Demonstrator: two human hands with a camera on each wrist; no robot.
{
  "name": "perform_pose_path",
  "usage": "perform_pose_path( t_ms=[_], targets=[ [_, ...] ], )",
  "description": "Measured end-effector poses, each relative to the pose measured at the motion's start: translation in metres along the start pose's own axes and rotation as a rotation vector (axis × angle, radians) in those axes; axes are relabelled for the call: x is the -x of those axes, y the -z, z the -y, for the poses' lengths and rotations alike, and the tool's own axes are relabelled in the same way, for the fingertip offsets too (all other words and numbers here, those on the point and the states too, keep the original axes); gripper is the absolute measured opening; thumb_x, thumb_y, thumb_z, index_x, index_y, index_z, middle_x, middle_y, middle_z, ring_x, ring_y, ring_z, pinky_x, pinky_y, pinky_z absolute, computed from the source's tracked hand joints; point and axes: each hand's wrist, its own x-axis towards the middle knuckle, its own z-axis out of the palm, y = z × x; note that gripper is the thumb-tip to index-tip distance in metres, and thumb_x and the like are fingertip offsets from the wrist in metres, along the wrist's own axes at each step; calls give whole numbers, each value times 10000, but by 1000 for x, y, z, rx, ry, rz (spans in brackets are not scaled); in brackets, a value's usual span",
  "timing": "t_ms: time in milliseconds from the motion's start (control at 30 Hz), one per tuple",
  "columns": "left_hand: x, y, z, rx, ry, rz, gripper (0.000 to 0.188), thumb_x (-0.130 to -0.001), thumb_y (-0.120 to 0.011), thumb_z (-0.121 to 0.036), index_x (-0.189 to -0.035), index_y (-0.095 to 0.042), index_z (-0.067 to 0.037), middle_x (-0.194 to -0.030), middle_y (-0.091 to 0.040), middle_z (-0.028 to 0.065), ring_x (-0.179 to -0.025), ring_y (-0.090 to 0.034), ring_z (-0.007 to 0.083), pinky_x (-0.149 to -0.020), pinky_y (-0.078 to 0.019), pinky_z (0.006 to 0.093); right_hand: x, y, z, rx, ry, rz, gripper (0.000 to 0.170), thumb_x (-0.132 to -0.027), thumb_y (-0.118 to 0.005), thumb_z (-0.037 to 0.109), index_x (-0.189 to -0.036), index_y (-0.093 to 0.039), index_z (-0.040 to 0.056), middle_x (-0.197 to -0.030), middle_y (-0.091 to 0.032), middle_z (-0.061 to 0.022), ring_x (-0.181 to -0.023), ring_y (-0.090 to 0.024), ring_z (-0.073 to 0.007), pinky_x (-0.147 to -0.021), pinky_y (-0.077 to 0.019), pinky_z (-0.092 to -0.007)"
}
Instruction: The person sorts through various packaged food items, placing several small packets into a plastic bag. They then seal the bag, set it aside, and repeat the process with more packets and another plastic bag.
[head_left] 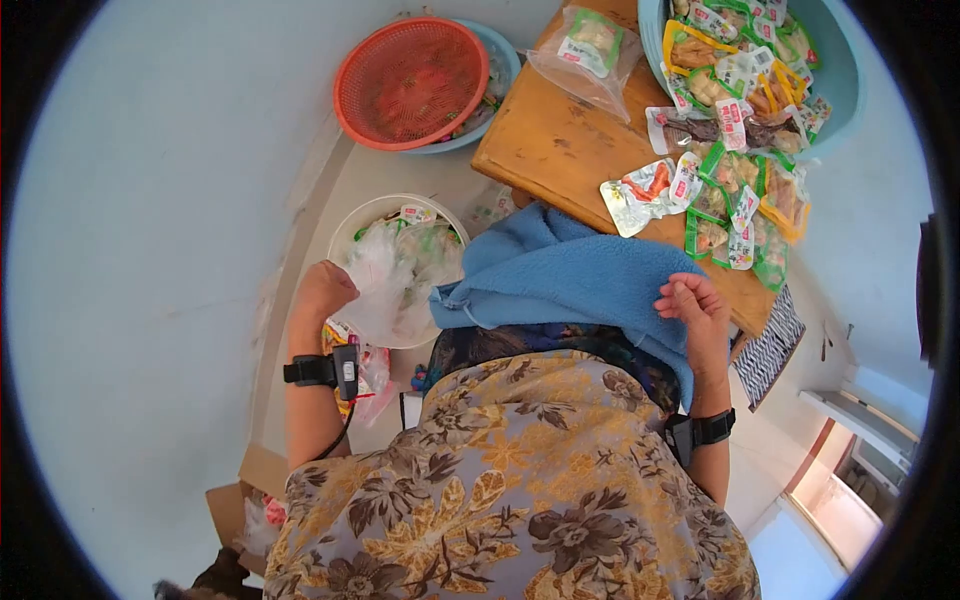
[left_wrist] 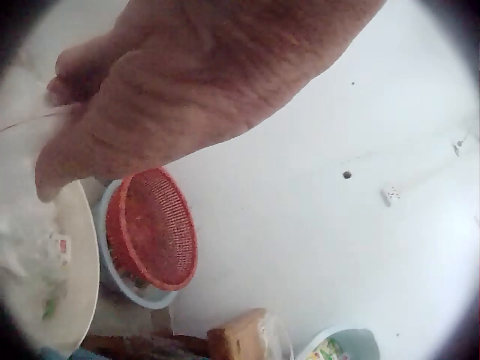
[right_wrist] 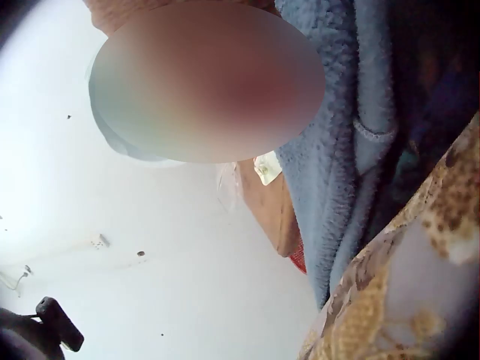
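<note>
My left hand (head_left: 328,290) is at the left rim of a white bucket (head_left: 338,222), its fingers curled at the edge of a thin clear plastic bag (head_left: 378,268). In the left wrist view, a fine edge of the plastic runs out from the fingertips of that hand (left_wrist: 157,82). Packets lie under the film inside the bucket. Over a blue fleece cloth (head_left: 570,265) across the lap, my right hand (head_left: 697,305) hovers with loosely bent fingers and nothing visible in them. A blurred oval covers most of this hand in the right wrist view.
Sealed snack packets (head_left: 735,205) lie on the wooden table (head_left: 540,120) ahead, beside a clear bag (head_left: 590,60) with one packet. A blue basin (head_left: 850,70) full of packets is at the far right. A red colander (head_left: 415,85) rests on another basin; a cardboard box (head_left: 228,515) stands lower left.
</note>
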Motion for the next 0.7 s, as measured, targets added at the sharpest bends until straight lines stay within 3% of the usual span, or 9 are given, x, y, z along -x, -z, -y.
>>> perform_pose_path(
  t_ms=[167,233,267,333,467,533,567,633,700],
  targets=[
    [30,60,-33,94,-22,-43,158,-740,-772,-157,-823,-748,-25,-694,-678,57,-655,-629,156,-644,-509,314,-4,-2,-2,-11,2,17,195,-974,-606,141,-1069,-661,-19,-919,-700,-96,-748,-674,-150,-659,-541,-259],
    [36,77,-44,482,-29,-20,165,-799,-769,-170,-841,-720,-18,-719,-669,8,-663,-606,117,-634,-483,284,-6,-2,-1,-6,21,18,198,-973,-610,145,-1069,-663,-20,-920,-701,-99,-747,-675,-151,-655,-540,-259],
    [42,87,-54,479,-38,-24,165,-799,-769,-170,-841,-720,-18,-719,-669,8,-663,-606,117,-634,-483,284,-5,-4,-1,-25,14,27,200,-971,-610,145,-1068,-663,-22,-921,-702,-103,-745,-676,-152,-658,-542,-260],
    [55,105,-82,958,-241,-39,171,-851,-762,-184,-844,-694,-27,-744,-656,-30,-681,-582,65,-637,-454,232,-6,-7,3,-43,19,28,202,-970,-611,145,-1068,-663,-24,-922,-703,-107,-743,-676,-153,-661,-543,-261],
    [52,108,-130,1170,-483,19,218,-870,-746,-249,-884,-660,-49,-774,-634,-16,-682,-584,87,-647,-472,250,-6,-20,13,-89,38,111,213,-932,-647,100,-1115,-658,-6,-988,-701,-103,-846,-680,-163,-726,-553,-280],
    [45,95,-162,1530,-641,94,262,-894,-733,-287,-983,-650,-55,-884,-656,11,-760,-625,112,-688,-515,275,-2,-28,21,-20,128,241,383,-867,-712,76,-1232,-614,14,-1140,-668,-99,-1023,-652,-188,-821,-549,-314],
    [47,90,-185,1526,-662,110,262,-894,-733,-287,-983,-650,-55,-884,-656,11,-760,-625,112,-688,-515,275,0,-35,27,43,194,311,514,-828,-749,70,-1310,-576,26,-1240,-638,-99,-1130,-624,-204,-878,-542,-337],
    [61,82,-233,1761,-495,142,231,-902,-735,-247,-1008,-620,-76,-876,-635,-22,-768,-615,82,-695,-510,238,5,-48,40,78,261,361,755,-766,-818,115,-1429,-465,40,-1383,-551,-96,-1283,-525,-227,-997,-488,-384],
    [53,66,-254,1817,-507,276,229,-909,-727,-248,-1014,-617,-78,-902,-639,-17,-804,-618,84,-716,-514,243,9,-55,46,64,312,357,813,-755,-836,144,-1453,-432,45,-1414,-523,-102,-1313,-496,-234,-1030,-461,-399]
  ],
)
